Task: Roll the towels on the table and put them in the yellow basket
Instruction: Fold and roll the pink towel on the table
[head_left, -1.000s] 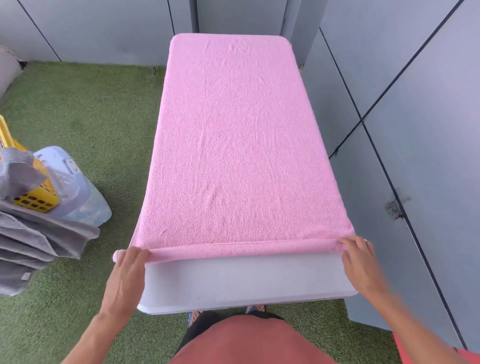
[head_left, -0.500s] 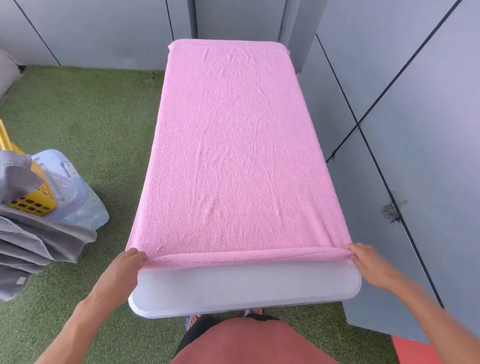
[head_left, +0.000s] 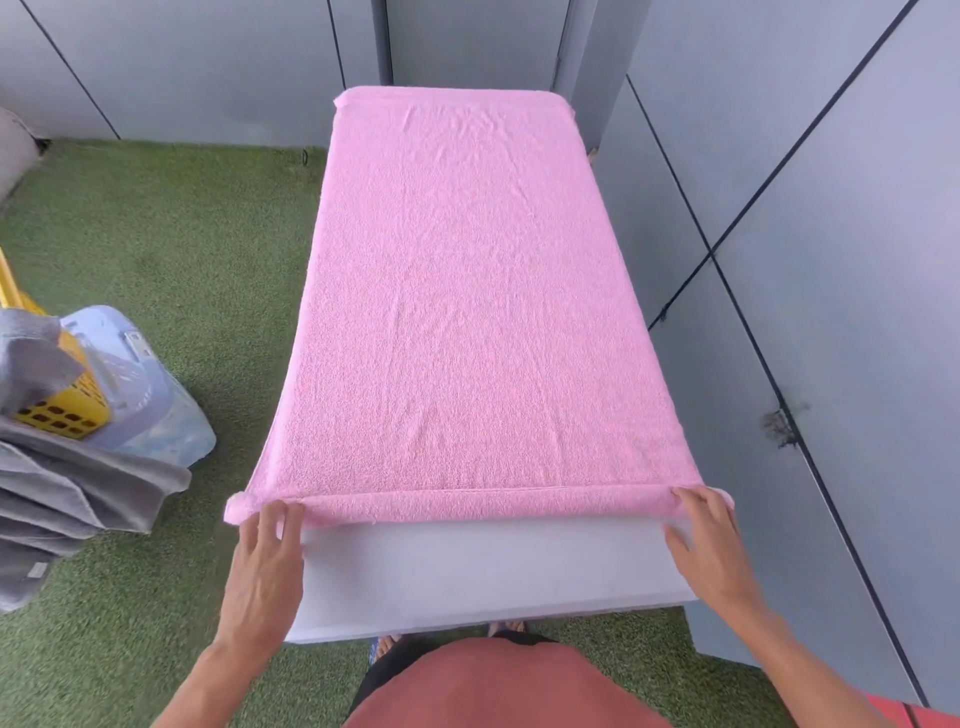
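Two hands, left hand (head_left: 267, 564) and right hand (head_left: 709, 551), press straightened fingers on the pink towel's (head_left: 467, 291) rolled near edge on the white table (head_left: 483, 566). Grey towels (head_left: 67, 493) half hide the yellow basket (head_left: 67, 410), cut off at left.

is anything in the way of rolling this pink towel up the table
Nothing visible. Both hands, left hand and right hand, press the rolled edge of the pink towel, and the towel lies flat to the table's far end.

Place: enclosed balcony or laundry corner | floor: green artificial turf (head_left: 156, 249) | walls: grey panels (head_left: 831, 208) | beside the counter (head_left: 467, 582): yellow basket (head_left: 62, 410), grey towels (head_left: 78, 493)
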